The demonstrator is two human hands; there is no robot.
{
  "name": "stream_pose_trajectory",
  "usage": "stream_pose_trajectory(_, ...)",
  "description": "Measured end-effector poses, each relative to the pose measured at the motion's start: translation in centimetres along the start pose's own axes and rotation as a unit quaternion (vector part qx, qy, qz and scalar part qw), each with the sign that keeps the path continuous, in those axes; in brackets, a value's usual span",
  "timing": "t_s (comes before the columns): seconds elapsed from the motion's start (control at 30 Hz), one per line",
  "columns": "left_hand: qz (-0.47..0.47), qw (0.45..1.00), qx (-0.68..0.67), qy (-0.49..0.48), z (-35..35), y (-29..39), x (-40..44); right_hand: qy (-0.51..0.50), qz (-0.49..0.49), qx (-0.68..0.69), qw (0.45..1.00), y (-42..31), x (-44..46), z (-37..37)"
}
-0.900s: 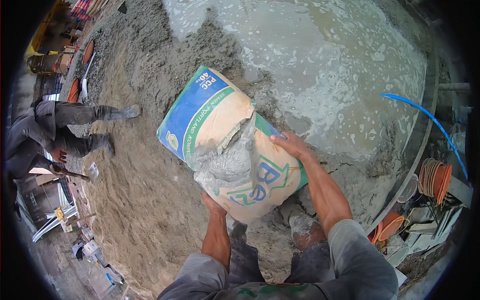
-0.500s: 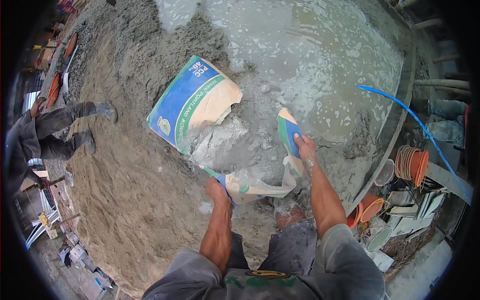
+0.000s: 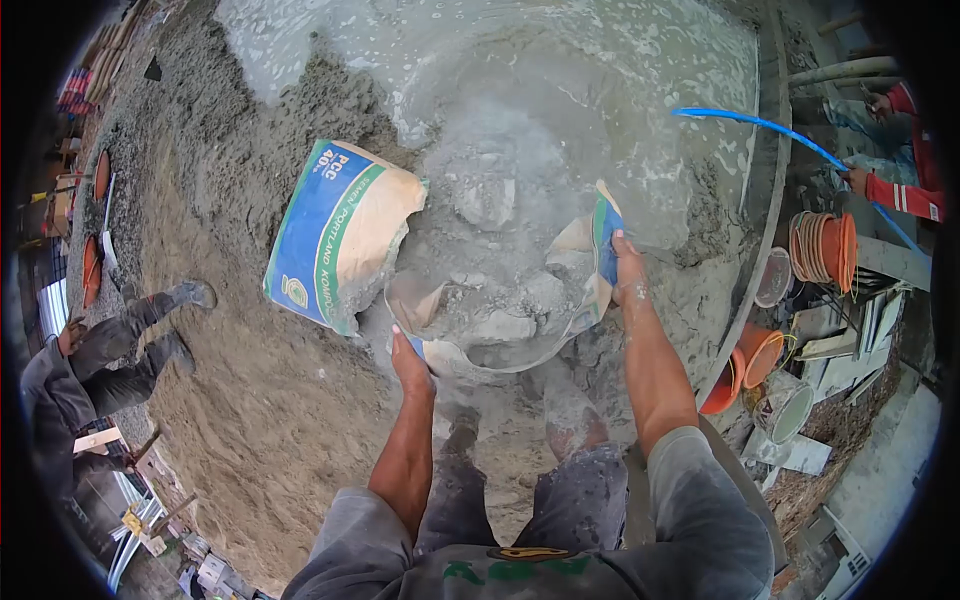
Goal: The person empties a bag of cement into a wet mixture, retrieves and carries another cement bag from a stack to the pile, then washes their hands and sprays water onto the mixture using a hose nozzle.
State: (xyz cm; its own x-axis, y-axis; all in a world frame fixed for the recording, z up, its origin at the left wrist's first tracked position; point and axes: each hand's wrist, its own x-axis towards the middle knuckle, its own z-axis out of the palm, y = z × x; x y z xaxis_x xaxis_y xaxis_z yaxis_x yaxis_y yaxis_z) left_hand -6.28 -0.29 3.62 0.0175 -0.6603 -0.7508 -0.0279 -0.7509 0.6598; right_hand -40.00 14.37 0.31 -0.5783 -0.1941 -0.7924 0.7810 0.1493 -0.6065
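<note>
Just right of the frame's centre, the lower half of a torn beige, blue and green paper cement sack (image 3: 575, 238) gapes open in the person's two bare hands. The left hand's (image 3: 412, 362) grip is clenched on its lower-left rim, thumb on top; the right hand's (image 3: 629, 270) grip grasps its blue right edge, thumb flat on the paper. Pale grey cement powder (image 3: 503, 326) fills the opening and spreads upward in a dusty haze towards a grey, foam-streaked pool of water (image 3: 710, 165) across the top of the frame.

Left of centre, the sack's printed upper half (image 3: 350, 235), marked "PCC 40", lies at a slant near the left hand, over damp brown sand (image 3: 225, 440). At upper right, a bright blue flexible hose (image 3: 755, 120) curves towards a co-worker's red sleeve (image 3: 905, 197). Below it, a round orange plastic bucket (image 3: 846, 245) stands beside coiled tan rope (image 3: 808, 247). At left is another co-worker in dark clothing (image 3: 58, 400).
</note>
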Motion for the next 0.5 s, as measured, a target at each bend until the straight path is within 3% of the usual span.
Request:
stream_pose_trajectory(0.03,-0.075,0.989,-0.128,-0.007,-0.5,0.4,-1.2,-0.062,0.030,0.063,0.996,-0.7,-0.5,0.0)
stream_pose_trajectory(0.1,-0.041,0.996,-0.059,0.059,-5.5,-4.7,-1.2,-0.174,0.058,0.125,0.975,0.5,-0.1,-2.1)
stream_pose_trajectory(0.2,-0.041,0.998,0.046,-0.006,-8.6,-11.6,0.1,0.034,-0.073,-0.159,0.984,5.5,-0.3,-3.7)
stream_pose_trajectory(0.23,-0.047,0.998,0.026,-0.022,-9.7,-14.2,2.1,0.013,-0.063,-0.019,0.998,7.5,0.8,-4.8)
stream_pose_trajectory(0.3,-0.059,0.997,-0.009,-0.049,-12.6,-18.0,5.5,-0.013,-0.056,-0.032,0.998,7.4,0.4,-4.8)
stream_pose_trajectory(0.43,-0.027,0.995,-0.072,0.058,-3.2,-12.6,0.8,-0.016,0.011,-0.009,1.000,8.3,4.2,-1.6)
stream_pose_trajectory(0.47,-0.062,0.992,-0.084,0.070,-2.3,-12.1,0.6,0.021,-0.079,-0.217,0.973,7.3,4.0,0.7)
stream_pose_trajectory(0.5,-0.106,0.987,-0.096,0.080,-1.7,-11.7,0.6,0.056,-0.165,-0.412,0.894,6.0,3.8,3.2)
